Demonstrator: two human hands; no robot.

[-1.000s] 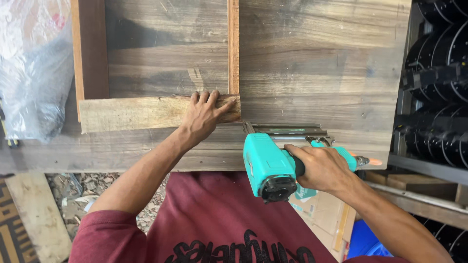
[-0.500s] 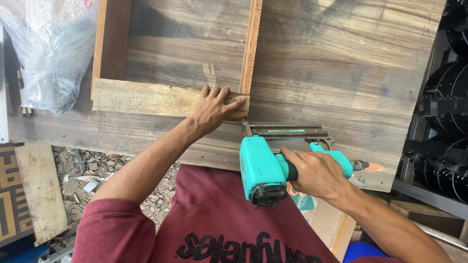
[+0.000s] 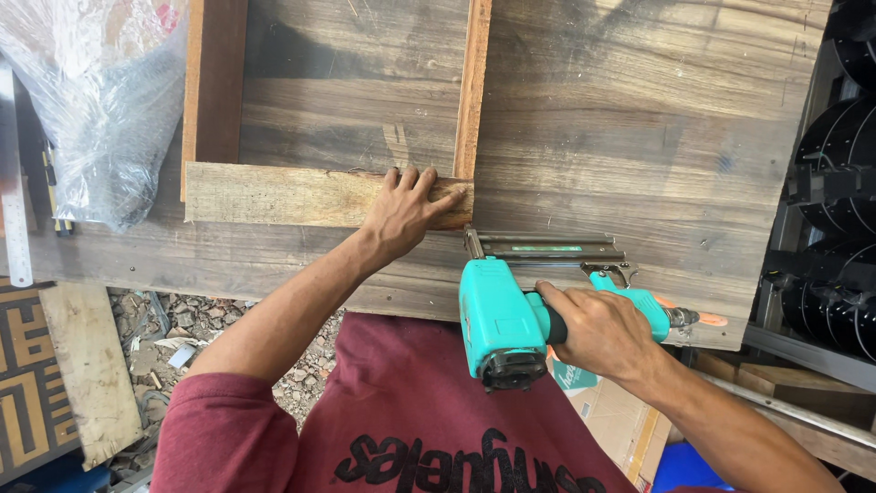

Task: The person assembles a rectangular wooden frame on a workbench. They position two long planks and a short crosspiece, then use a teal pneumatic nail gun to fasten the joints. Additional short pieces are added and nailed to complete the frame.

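My left hand (image 3: 404,212) presses flat on the right end of a pale wooden plank (image 3: 283,194) that lies across two upright reddish wood strips, one on the left (image 3: 215,82) and a thin one on the right (image 3: 473,87). My right hand (image 3: 598,329) grips the handle of a teal pneumatic nail gun (image 3: 506,319). Its metal nose and magazine (image 3: 547,248) sit just right of the plank's end, on the dark wooden worktop (image 3: 639,137).
A clear plastic bag (image 3: 91,110) lies at the left of the worktop. Black round parts (image 3: 839,183) stack on shelving at the right. Rubble and a loose board (image 3: 91,374) cover the floor at lower left. Cardboard (image 3: 611,420) sits under the bench.
The view has shifted so the frame and plank sit lower and more central. My left hand stays on the plank's end, and the nail gun remains just below and right of it.
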